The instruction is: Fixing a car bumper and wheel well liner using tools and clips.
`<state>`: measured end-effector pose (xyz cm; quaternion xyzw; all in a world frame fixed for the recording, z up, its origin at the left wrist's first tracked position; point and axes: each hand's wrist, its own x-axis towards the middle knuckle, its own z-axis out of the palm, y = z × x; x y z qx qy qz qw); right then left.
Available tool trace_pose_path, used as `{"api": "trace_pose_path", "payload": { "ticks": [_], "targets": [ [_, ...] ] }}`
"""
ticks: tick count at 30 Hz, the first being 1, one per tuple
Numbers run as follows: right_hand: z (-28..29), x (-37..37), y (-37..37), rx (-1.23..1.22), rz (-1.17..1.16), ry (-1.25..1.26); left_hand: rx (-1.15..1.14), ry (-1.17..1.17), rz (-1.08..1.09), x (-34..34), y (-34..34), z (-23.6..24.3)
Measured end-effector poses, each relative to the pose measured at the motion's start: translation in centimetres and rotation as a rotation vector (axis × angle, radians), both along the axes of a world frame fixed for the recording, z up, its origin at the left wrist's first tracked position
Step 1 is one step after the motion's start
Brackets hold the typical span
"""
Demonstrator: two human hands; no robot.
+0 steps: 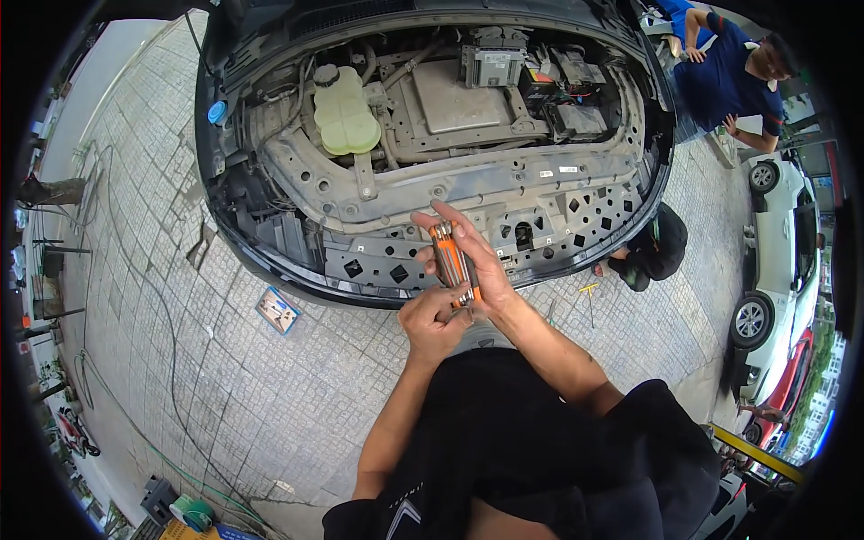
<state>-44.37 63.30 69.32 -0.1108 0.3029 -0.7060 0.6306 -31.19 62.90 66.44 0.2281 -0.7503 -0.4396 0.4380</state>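
Observation:
Between my two hands, in front of the car's open bonnet, is an orange folding hex key set (454, 258) with several metal keys lying along its body. My right hand (484, 264) cradles it, palm turned up and fingers pointing forward. At its near end my left hand (436, 320) pinches, with thumb and fingers closed on the tool. Beyond the hands is the dusty engine bay, with a pale green coolant tank (346, 112) on the left and a flat grey cover (454, 97) in the middle. The front black panel (396, 267) with diamond-shaped holes lies just past my fingertips.
A small blue-edged tray (278, 311) lies on the paving, left of the bumper. A yellow T-handle tool (589, 290) is on the ground at right, near a crouching person in black (657, 247). Another person in navy (727, 85) stands behind. Cables cross the left paving (171, 306).

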Motion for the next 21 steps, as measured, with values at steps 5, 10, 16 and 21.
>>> {"api": "trace_pose_path", "payload": {
  "ticks": [5, 10, 16, 21],
  "targets": [
    [2.6, -0.3, -1.0, -0.192, 0.063, 0.167, 0.884, 0.387, 0.033, -1.8, 0.6, 3.0],
    [2.9, -0.2, -0.9, -0.277, 0.121, 0.238, 1.011, 0.458, 0.083, -2.2, 0.0, 2.5],
    [2.4, -0.7, -0.7, -0.230, 0.063, 0.292, 0.132, -0.295, 0.234, -0.2, -1.3, 3.8],
    [2.0, -1.1, -0.5, -0.153, 0.060, 0.386, -0.270, -0.443, 0.108, 0.7, -3.5, 3.6]
  ]
}}
